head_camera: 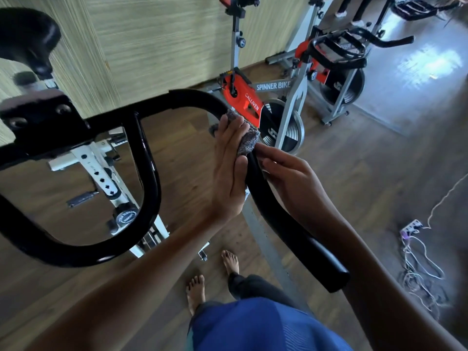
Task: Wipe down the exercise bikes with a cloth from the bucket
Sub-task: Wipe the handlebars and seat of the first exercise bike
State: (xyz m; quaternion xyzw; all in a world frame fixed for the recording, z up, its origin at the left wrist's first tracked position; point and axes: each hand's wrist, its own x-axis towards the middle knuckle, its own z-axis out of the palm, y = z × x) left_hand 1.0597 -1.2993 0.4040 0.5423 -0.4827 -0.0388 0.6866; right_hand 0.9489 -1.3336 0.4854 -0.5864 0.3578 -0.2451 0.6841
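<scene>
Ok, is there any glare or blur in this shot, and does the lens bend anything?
Head view: bright glare washes out the floor at top right. Head view: the saddle at top left is dark and soft. Head view: the wide lens bows the handlebar and the wall. Head view: the cloth at centre is sharp.
</scene>
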